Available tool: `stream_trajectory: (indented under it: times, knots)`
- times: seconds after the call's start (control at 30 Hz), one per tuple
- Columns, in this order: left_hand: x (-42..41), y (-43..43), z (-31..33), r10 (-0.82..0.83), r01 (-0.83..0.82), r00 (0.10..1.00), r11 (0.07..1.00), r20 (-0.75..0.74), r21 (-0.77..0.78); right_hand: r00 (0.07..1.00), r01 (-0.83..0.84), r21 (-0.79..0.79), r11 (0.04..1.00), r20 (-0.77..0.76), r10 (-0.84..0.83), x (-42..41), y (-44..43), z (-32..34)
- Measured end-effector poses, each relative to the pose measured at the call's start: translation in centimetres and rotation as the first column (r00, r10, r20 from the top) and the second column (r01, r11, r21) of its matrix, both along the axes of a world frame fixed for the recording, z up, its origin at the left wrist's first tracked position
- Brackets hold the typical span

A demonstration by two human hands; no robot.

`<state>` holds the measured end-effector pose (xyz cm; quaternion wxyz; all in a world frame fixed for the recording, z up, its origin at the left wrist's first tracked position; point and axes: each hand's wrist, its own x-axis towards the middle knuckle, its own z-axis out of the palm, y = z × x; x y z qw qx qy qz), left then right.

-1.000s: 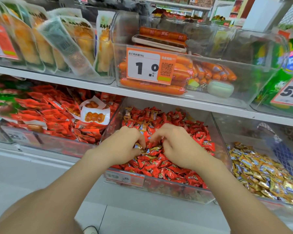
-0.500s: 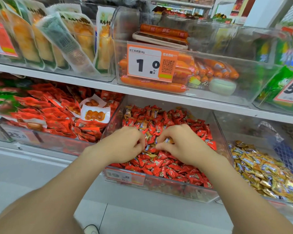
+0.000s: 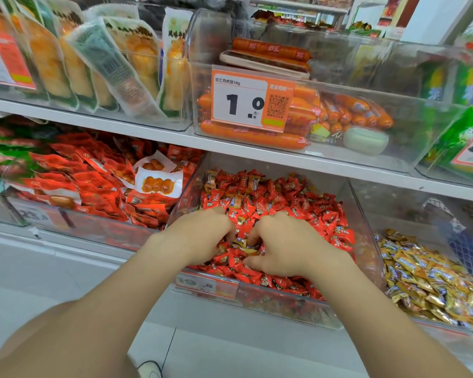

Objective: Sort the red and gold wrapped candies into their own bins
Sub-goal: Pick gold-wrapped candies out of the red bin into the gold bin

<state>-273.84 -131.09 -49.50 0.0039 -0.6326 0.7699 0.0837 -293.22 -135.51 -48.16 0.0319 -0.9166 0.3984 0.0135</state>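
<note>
Fingers of the left hand (image 3: 200, 238) and right hand (image 3: 287, 245) are curling down into shiny red candies (image 3: 292, 197), tips hidden, so I cannot tell what they are holding. Crinkly gold candies (image 3: 242, 244) are lying jumbled between the hands. The clear bin (image 3: 365, 214) wall is standing just right, with the gold pile (image 3: 426, 274) beyond.

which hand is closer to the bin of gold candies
Right. The right hand is in the red candy bin, on the side next to the gold candy bin; the left hand is farther left.
</note>
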Motion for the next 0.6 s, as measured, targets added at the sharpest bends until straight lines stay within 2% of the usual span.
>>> stream_trajectory:
  times: [0.13, 0.33, 0.47, 0.6]
  knots:
    - [0.1, 0.0, -0.3, -0.022, 0.022, 0.999, 1.000, 0.050, 0.010, 1.000, -0.002, 0.022, 1.000, -0.031, 0.002, 0.7, -0.2, -0.3]
    - [0.4, 0.0, 0.0, 0.030, -0.030, 0.998, 0.999, -0.050, -0.011, 0.999, 0.047, -0.004, 0.999, 0.024, -0.047, 0.6, -0.4, -0.3]
    - [0.2, 0.5, 0.4, 0.031, -0.039, 0.985, 0.998, -0.167, -0.046, 0.965, 0.079, 0.159, 0.984, 0.234, -0.115, -0.9, -0.3, 1.0]
    - [0.0, 0.5, 0.0, 0.030, -0.039, 0.983, 0.998, -0.183, -0.044, 0.929, 0.052, 0.195, 0.979, 0.350, -0.119, -2.2, 0.2, 2.0]
